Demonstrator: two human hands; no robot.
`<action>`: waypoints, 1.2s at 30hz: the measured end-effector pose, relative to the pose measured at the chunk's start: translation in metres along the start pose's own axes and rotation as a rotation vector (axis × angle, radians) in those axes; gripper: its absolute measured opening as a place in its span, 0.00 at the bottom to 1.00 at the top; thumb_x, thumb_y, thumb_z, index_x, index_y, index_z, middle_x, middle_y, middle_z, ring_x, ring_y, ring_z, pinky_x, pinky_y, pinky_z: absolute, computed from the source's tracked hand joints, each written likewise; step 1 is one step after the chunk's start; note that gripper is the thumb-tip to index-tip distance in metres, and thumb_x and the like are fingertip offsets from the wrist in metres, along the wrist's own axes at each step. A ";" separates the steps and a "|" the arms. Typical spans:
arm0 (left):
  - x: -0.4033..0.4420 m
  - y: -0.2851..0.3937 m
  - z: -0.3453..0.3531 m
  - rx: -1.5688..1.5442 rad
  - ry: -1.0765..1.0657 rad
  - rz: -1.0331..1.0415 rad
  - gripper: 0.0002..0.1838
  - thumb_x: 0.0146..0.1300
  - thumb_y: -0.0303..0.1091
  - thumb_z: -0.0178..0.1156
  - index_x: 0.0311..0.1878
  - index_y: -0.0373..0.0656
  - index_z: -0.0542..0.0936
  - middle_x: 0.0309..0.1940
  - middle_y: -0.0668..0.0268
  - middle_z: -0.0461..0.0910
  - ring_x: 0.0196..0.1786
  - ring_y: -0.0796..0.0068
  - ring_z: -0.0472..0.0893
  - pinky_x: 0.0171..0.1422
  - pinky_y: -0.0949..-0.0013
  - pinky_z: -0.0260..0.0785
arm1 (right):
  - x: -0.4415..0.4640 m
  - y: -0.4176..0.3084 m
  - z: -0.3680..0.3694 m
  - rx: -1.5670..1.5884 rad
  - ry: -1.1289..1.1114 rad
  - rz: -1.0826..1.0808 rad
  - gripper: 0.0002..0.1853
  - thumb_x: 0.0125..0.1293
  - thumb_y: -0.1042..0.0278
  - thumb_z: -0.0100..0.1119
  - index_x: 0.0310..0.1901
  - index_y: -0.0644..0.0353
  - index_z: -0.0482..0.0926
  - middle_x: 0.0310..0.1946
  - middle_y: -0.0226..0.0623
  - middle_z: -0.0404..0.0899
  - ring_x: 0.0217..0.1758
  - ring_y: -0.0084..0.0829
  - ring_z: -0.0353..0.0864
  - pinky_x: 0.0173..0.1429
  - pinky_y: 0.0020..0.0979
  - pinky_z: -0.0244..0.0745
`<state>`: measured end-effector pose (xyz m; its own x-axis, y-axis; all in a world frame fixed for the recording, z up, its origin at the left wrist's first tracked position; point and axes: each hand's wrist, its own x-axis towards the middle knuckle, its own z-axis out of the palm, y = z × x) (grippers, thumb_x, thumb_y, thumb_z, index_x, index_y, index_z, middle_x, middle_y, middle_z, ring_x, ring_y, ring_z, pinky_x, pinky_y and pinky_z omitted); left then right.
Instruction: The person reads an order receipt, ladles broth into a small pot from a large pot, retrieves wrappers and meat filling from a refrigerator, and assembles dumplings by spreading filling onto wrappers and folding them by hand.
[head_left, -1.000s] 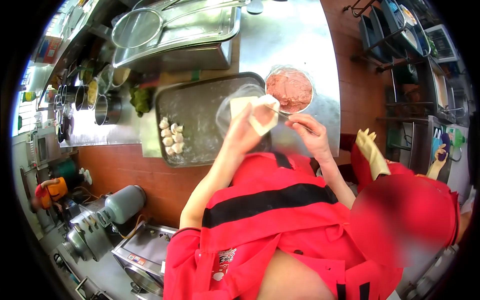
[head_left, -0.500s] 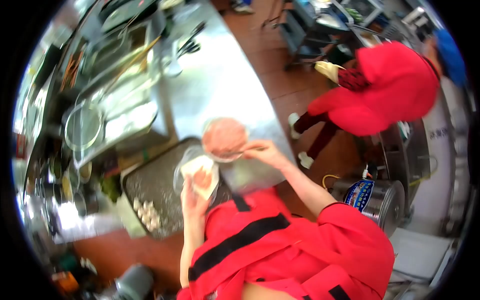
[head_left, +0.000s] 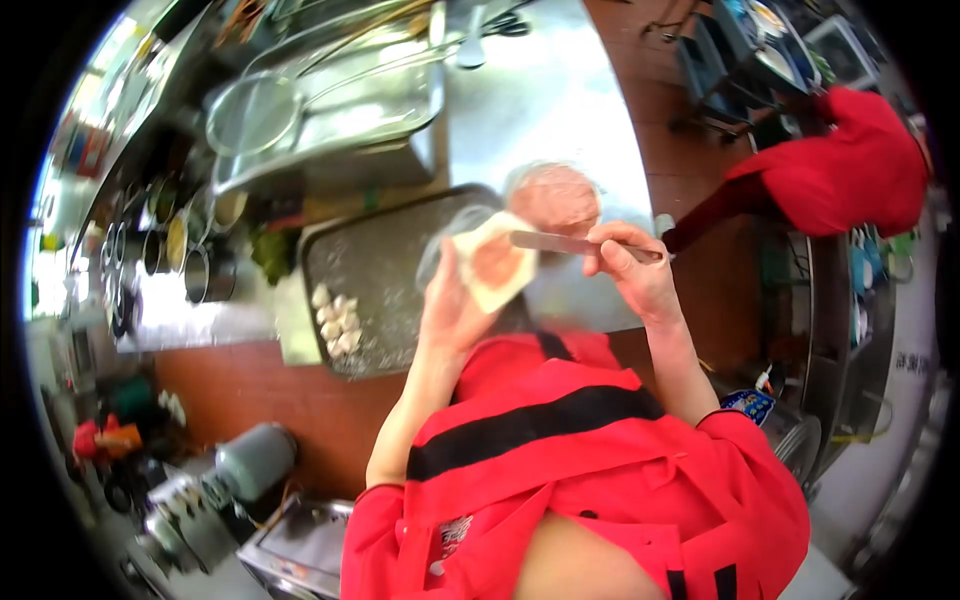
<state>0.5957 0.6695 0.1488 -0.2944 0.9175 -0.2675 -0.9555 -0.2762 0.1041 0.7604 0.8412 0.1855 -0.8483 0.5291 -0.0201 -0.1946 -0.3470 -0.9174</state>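
My left hand [head_left: 450,308] holds a pale square dough wrapper [head_left: 468,242] on its palm and fingers. A patch of pink minced meat [head_left: 502,264] lies on the wrapper's middle. In my right hand [head_left: 638,275] is a flat metal spatula [head_left: 556,243], its blade tip over the wrapper's right corner; whether they touch I cannot tell. Just beyond the blade stands a bowl of pink minced meat [head_left: 555,192]. Something of clear plastic [head_left: 440,240] shows behind my left fingers. Several small folded dumplings [head_left: 340,322] sit in a dark floured tray [head_left: 385,215] to the left.
A metal basin [head_left: 400,115] holding a round strainer [head_left: 252,115] stands at the back left. A pale spoon [head_left: 471,50] and black scissors [head_left: 508,25] lie on the steel counter [head_left: 545,90]. Another person in red [head_left: 830,170] is at the right, beside a cart [head_left: 722,70].
My right hand has lifted the spatula from the meat bowl over toward the wrapper. The view has shifted, and the other person has moved toward the right edge, bending lower.
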 end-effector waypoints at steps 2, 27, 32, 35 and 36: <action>-0.019 0.001 0.042 -0.021 -0.108 0.096 0.36 0.67 0.60 0.46 0.62 0.34 0.67 0.60 0.52 0.70 0.64 0.53 0.68 0.71 0.50 0.58 | 0.008 0.012 0.012 0.208 -0.026 0.045 0.09 0.68 0.73 0.54 0.46 0.66 0.78 0.34 0.37 0.78 0.36 0.29 0.79 0.44 0.29 0.77; -0.005 0.037 -0.035 -0.212 0.149 0.271 0.11 0.68 0.39 0.55 0.43 0.42 0.72 0.26 0.67 0.66 0.28 0.78 0.65 0.28 0.77 0.61 | 0.010 0.043 0.019 -0.033 -0.125 0.224 0.07 0.67 0.76 0.53 0.44 0.67 0.79 0.32 0.37 0.80 0.37 0.28 0.81 0.44 0.28 0.78; -0.002 0.029 -0.035 -0.114 0.169 0.278 0.13 0.68 0.30 0.56 0.54 0.42 0.71 0.32 0.64 0.69 0.28 0.79 0.65 0.26 0.79 0.58 | 0.008 0.061 0.047 -0.032 -0.104 0.276 0.07 0.67 0.75 0.54 0.44 0.67 0.78 0.33 0.38 0.80 0.37 0.28 0.80 0.45 0.28 0.78; -0.007 0.028 -0.037 -0.044 0.132 0.335 0.12 0.66 0.32 0.57 0.51 0.42 0.73 0.30 0.68 0.70 0.30 0.78 0.68 0.35 0.76 0.64 | 0.022 0.067 0.058 -0.127 -0.156 0.188 0.08 0.68 0.75 0.54 0.45 0.66 0.78 0.32 0.37 0.79 0.36 0.27 0.79 0.44 0.27 0.76; -0.008 0.028 -0.036 -0.013 0.147 0.370 0.11 0.66 0.32 0.58 0.50 0.42 0.73 0.29 0.68 0.71 0.31 0.78 0.69 0.37 0.75 0.65 | 0.026 0.068 0.059 -0.161 -0.161 0.147 0.08 0.68 0.75 0.54 0.46 0.67 0.78 0.32 0.37 0.79 0.36 0.27 0.80 0.44 0.26 0.77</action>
<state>0.5707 0.6439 0.1199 -0.6174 0.7050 -0.3490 -0.7845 -0.5847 0.2068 0.6960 0.7858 0.1462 -0.9314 0.3481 -0.1059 0.0061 -0.2760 -0.9611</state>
